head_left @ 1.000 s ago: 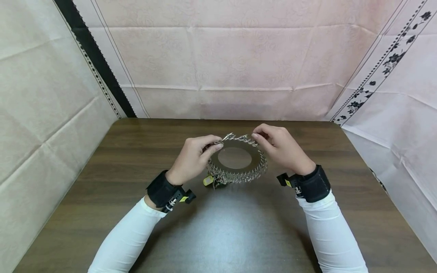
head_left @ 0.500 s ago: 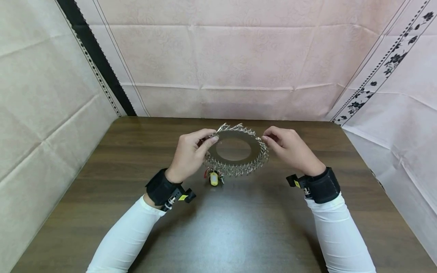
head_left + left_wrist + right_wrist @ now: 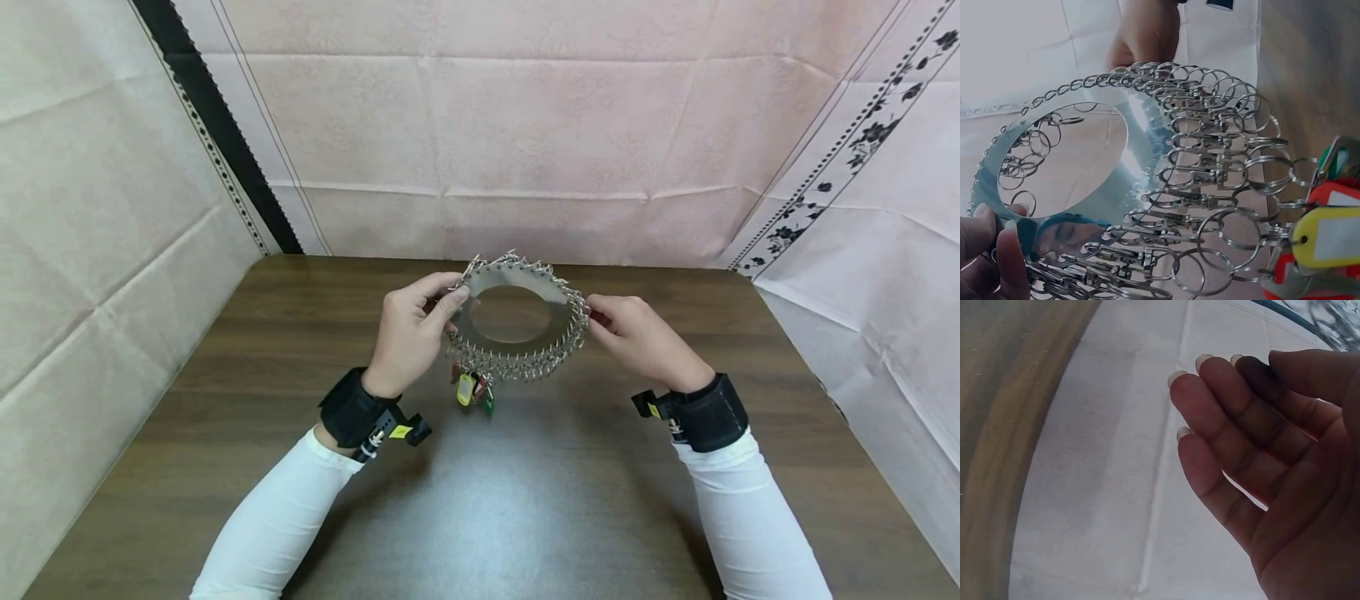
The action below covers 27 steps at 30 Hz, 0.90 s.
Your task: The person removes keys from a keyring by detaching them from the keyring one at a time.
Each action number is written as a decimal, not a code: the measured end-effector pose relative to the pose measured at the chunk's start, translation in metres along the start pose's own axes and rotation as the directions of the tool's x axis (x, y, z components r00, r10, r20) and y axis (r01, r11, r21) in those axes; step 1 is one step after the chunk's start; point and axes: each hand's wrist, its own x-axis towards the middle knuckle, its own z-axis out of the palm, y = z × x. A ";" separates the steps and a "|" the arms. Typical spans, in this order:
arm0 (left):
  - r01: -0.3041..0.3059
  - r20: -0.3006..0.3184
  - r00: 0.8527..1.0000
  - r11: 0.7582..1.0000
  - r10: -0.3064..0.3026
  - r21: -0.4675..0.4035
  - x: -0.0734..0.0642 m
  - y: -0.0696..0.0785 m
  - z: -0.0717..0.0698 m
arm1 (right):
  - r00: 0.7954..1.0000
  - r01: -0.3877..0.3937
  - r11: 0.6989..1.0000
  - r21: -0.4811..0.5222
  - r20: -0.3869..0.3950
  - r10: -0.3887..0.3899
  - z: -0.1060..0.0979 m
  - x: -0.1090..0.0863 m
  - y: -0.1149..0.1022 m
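A flat metal ring-shaped plate (image 3: pixel 557 312) is held up over the table, its edge lined all round with swivel clasps and split rings (image 3: pixel 1216 172). With thumb and fingers my left hand (image 3: pixel 412 329) pinches the plate's left edge. My right hand (image 3: pixel 645 337) has its fingertips right at the clasps on the right edge; I cannot tell whether it grips one. In the right wrist view the thumb lies against the index finger and the other fingers are bent loosely. Below the plate's left side hang a yellow key tag (image 3: pixel 1329 237), a red tag (image 3: pixel 1338 190) and a green one (image 3: pixel 1334 162).
The brown wooden table (image 3: pixel 510 500) lies under the hands. Pale cloth (image 3: pixel 525 125) covers the back, and patterned cloth panels (image 3: pixel 885 275) stand at the sides. Black straps with small cameras (image 3: pixel 693 408) sit on both wrists.
The plate has risen and tilted a little. My left hand has moved up and left with it, my right hand right and down along the edge. The tags now hang lower, clear of the clasps.
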 end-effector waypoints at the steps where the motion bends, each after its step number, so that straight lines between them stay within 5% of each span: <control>1: 0.005 -0.006 1.000 1.000 -0.005 -0.009 0.000 0.000 0.000 | 1.000 -0.002 1.000 -0.002 0.008 0.002 0.001 -0.001 0.001; 13: 0.018 -0.105 0.994 0.996 -0.027 -0.089 0.003 -0.003 -0.004 | 0.991 0.046 0.999 -0.018 0.127 -0.043 0.025 -0.005 0.003; 27: 0.053 -0.163 0.984 0.987 -0.078 -0.153 0.003 -0.002 -0.004 | 0.949 0.159 0.986 0.052 0.267 -0.167 0.064 -0.010 -0.018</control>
